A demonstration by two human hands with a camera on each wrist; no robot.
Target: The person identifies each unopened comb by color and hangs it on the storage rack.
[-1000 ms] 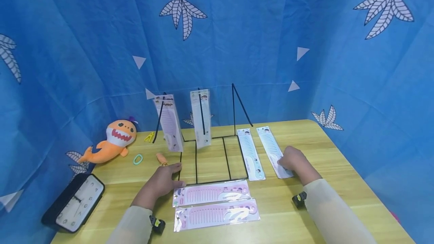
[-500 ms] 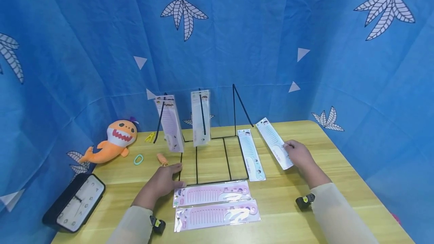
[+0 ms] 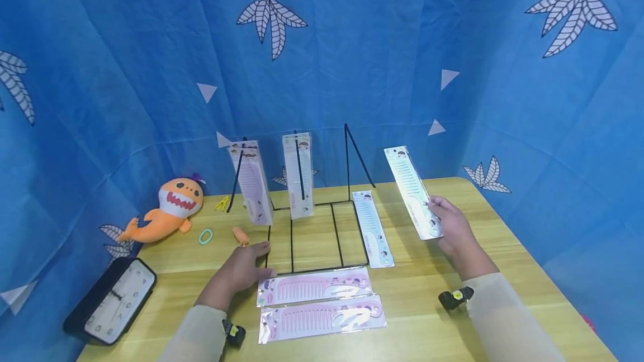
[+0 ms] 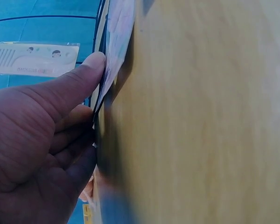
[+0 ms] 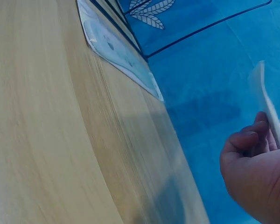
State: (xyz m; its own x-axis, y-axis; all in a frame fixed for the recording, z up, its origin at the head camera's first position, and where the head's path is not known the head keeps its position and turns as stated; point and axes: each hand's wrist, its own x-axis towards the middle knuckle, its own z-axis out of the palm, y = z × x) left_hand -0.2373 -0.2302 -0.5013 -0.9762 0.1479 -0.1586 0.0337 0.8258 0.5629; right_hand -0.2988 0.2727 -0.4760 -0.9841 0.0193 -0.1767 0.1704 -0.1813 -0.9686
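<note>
My right hand (image 3: 455, 233) pinches a packaged blue comb (image 3: 410, 189) by its lower end, tilted and raised above the table. The right wrist view shows this package (image 5: 268, 105) edge-on. My left hand (image 3: 241, 270) holds the front left corner of a black wire display rack (image 3: 347, 161), thumb along the front rail. Purple comb packages (image 3: 256, 189) hang on the rack's left hook, and pale ones (image 3: 292, 183) on the middle hook. The right hook carries nothing. Another packaged blue comb (image 3: 372, 230) lies beside the rack. Two packaged pink combs (image 3: 314, 289) lie before it.
Left of the rack are an orange shark plush (image 3: 173, 208), a yellow clip (image 3: 222, 203), a teal ring (image 3: 206, 236) and a small orange toy (image 3: 241, 236). A black-cased clock (image 3: 113, 300) stands at the table's left edge. Blue curtain (image 3: 372, 60) surrounds the table.
My right hand has lifted the packaged blue comb off the table, tipping its far end up. The left hand keeps its place at the rack's corner.
</note>
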